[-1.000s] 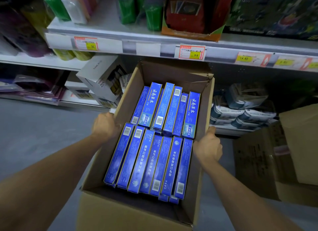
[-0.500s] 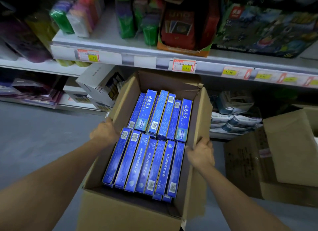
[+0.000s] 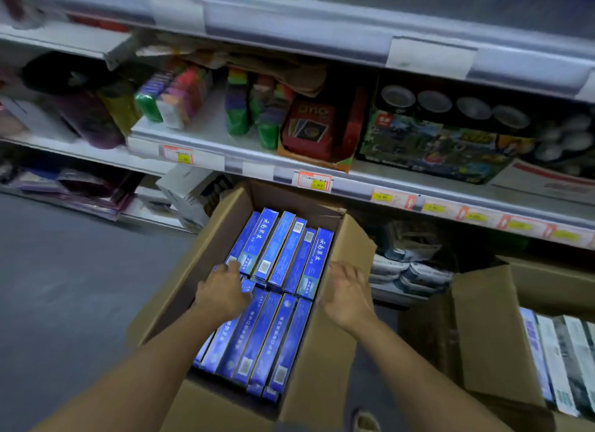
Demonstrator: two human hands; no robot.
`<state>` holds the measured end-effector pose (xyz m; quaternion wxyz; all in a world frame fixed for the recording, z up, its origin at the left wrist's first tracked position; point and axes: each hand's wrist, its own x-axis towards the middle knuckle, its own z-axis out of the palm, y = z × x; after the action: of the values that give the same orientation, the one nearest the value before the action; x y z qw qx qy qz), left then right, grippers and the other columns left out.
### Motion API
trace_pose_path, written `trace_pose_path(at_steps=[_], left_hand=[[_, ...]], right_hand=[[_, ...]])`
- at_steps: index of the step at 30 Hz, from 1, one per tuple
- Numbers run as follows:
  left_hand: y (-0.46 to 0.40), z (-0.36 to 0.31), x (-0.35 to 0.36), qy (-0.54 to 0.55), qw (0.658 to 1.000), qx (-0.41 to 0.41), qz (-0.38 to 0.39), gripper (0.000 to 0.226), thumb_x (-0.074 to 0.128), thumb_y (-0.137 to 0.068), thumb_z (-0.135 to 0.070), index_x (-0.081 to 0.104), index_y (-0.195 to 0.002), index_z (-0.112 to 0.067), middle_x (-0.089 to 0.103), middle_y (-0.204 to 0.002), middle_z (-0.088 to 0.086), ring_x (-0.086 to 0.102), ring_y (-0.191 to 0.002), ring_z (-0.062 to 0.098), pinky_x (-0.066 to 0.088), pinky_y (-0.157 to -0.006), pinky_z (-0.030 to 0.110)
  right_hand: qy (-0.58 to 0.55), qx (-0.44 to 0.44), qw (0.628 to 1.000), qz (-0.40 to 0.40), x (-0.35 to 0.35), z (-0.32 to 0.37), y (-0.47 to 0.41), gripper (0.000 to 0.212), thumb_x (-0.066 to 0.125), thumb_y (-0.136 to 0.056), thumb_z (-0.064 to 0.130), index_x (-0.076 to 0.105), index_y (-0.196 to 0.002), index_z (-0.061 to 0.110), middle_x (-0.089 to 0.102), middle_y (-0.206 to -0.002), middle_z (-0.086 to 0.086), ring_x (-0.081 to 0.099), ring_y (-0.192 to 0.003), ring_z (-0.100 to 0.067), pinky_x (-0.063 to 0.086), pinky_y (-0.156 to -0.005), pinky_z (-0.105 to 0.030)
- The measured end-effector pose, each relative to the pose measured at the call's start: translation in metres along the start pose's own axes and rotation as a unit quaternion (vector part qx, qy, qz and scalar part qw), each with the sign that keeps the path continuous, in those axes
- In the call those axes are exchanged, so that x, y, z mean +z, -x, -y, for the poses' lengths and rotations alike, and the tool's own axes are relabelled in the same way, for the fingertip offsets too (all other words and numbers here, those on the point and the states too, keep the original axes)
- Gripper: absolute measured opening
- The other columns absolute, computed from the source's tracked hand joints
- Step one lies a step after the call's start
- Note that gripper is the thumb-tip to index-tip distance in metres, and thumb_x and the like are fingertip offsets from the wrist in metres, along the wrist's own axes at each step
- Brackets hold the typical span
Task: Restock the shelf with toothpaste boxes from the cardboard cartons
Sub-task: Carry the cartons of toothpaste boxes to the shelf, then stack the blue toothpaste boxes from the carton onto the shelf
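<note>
Left hand (image 3: 225, 298) reaching into carton (image 3: 325, 351), fingers spread on boxes (image 3: 286, 261); right hand (image 3: 346, 294) hovering open. Boxes light, stiff; gripping by long sides.

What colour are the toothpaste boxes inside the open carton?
Blue toothpaste boxes, seen in the head view.

The open carton (image 3: 325, 360) gives free access only from above; its four cardboard walls close the sides. Inside, the blue toothpaste boxes (image 3: 283, 264) lie packed side by side in two rows, with almost no gap between them for fingers. The left hand (image 3: 223, 294) lies over the near row on the left side, and the right hand (image 3: 346, 294) is at the right wall. Behind the carton, the shelf edge (image 3: 354, 190) with price tags overhangs the far wall. To the right, a second carton (image 3: 483, 335) stands near. To the left, the grey floor (image 3: 74, 286) is free.
</note>
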<state>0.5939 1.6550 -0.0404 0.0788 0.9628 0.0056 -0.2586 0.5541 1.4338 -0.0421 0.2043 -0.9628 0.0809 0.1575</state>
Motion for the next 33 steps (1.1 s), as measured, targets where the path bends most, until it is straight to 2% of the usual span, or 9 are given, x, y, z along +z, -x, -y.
trace_pose_path(at_steps=[6,12,18,25,33], left_hand=[[0.026,-0.052,0.003,0.049,0.996,-0.076,-0.021,0.064,0.057,-0.089,-0.039,0.027,-0.141,-0.015,0.038,-0.141,0.010,0.042,-0.129,0.028,0.037,-0.101,0.042],[0.052,-0.075,0.015,0.095,0.987,-0.125,-0.039,0.068,0.058,-0.089,-0.041,0.026,-0.143,-0.015,0.037,-0.143,0.008,0.041,-0.130,0.026,0.036,-0.102,0.041],[0.059,-0.046,0.027,0.134,0.974,-0.178,-0.039,0.067,0.057,-0.089,-0.041,0.028,-0.142,-0.015,0.039,-0.144,0.009,0.042,-0.130,0.028,0.037,-0.103,0.042],[0.034,-0.003,0.051,0.164,0.961,-0.223,-0.013,0.065,0.058,-0.088,-0.041,0.031,-0.140,-0.014,0.043,-0.140,0.010,0.044,-0.127,0.029,0.039,-0.101,0.041],[-0.001,0.013,0.110,0.129,0.962,-0.239,0.012,0.066,0.058,-0.088,-0.041,0.028,-0.141,-0.015,0.035,-0.143,0.007,0.039,-0.129,0.029,0.034,-0.100,0.044]], right_hand=[[0.052,-0.102,0.993,0.030,-0.041,-0.038,-0.021,0.063,0.060,-0.083,0.028,0.033,-0.139,0.018,0.033,-0.143,-0.001,0.026,-0.131,-0.025,0.024,-0.109,-0.033],[0.080,-0.161,0.981,0.080,-0.061,-0.049,-0.040,0.063,0.060,-0.084,0.031,0.032,-0.139,0.017,0.031,-0.144,-0.003,0.022,-0.134,-0.026,0.022,-0.112,-0.034],[0.115,-0.206,0.963,0.127,-0.048,-0.020,-0.061,0.066,0.059,-0.086,0.025,0.027,-0.144,0.016,0.025,-0.149,-0.007,0.020,-0.137,-0.028,0.023,-0.113,-0.036],[0.155,-0.229,0.948,0.156,-0.020,0.013,-0.097,0.066,0.061,-0.086,0.024,0.029,-0.143,0.013,0.030,-0.147,-0.010,0.023,-0.136,-0.028,0.026,-0.111,-0.036],[0.170,-0.252,0.934,0.186,0.032,0.026,-0.129,0.070,0.063,-0.087,0.025,0.026,-0.145,0.012,0.029,-0.148,-0.010,0.022,-0.137,-0.028,0.024,-0.111,-0.034]])
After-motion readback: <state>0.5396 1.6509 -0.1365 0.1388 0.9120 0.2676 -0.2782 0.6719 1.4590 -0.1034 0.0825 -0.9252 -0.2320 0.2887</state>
